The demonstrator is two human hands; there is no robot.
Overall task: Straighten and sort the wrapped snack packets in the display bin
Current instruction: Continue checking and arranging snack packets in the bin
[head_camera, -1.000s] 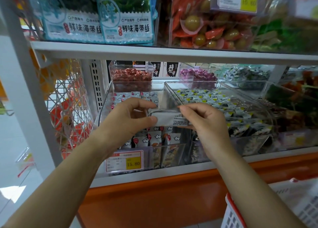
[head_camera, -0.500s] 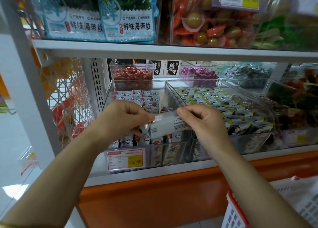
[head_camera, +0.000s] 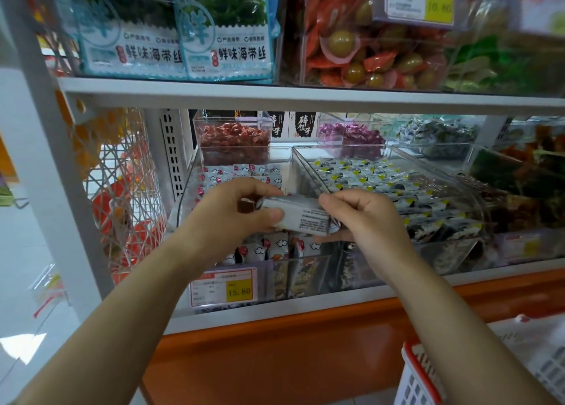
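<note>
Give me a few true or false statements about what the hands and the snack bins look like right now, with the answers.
1. Both hands hold one silver packet. True: the left hand and right hand each pinch an end.
2. The packet is held above the left clear bin. True.
3. The yellow price tag on that bin reads 10.80. False: it reads 15.80.
4. The bin on the right is empty. False: it holds rows of black, white and yellow packets.
5. A red-rimmed basket sits at lower right. True.

White shelving (head_camera: 305, 94), pale floor (head_camera: 21, 282)
</note>
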